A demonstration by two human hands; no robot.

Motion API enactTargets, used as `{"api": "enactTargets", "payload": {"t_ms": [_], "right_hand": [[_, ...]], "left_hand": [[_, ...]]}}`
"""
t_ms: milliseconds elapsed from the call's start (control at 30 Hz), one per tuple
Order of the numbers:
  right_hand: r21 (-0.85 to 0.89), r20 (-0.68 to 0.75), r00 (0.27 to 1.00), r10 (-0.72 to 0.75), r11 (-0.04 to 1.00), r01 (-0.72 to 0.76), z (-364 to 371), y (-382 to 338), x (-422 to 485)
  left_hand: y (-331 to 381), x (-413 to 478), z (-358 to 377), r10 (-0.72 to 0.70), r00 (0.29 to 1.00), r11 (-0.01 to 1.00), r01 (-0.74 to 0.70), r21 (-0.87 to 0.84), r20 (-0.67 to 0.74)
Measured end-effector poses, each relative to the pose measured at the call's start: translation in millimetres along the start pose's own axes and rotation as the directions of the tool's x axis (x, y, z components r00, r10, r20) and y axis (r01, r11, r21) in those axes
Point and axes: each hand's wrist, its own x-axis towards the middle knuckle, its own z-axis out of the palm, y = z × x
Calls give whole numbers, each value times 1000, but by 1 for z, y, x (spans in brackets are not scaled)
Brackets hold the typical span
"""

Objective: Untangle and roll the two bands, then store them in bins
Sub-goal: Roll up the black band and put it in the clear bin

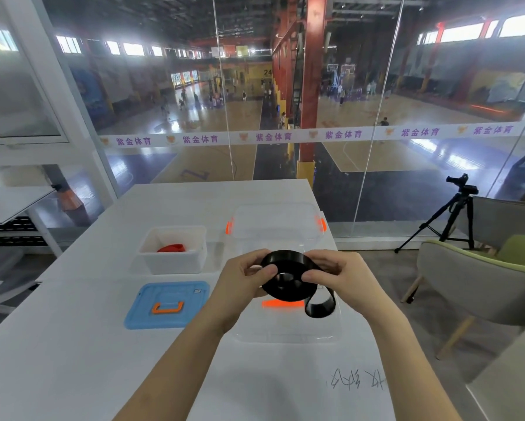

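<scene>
White table (73, 344) beside a glass wall. At left we see the white bin (173, 264) holding the red band (171, 248), with the blue lid (167, 305) in front. Our left hand (240, 279) and right hand (340, 276) pinch the coiled black band (285, 288) above the clear lid (285, 334), its loose tail hanging right.

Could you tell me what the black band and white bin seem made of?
The black band looks like rubber or latex, smooth, slightly glossy; its free end curls limply. The white bin is likely moulded plastic, matte, milky, thin-walled.
</scene>
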Motion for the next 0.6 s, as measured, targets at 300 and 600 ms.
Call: {"api": "enactTargets", "payload": {"t_ms": [300,600], "right_hand": [[-48,6,1000,9,999,-8,4,4,3],[-140,45,998,-41,989,47,21,1,12]], "left_hand": [[-2,5,-21,-28,1000,981,26,194,5],[7,1,-18,65,995,884,-93,458,76]]}}
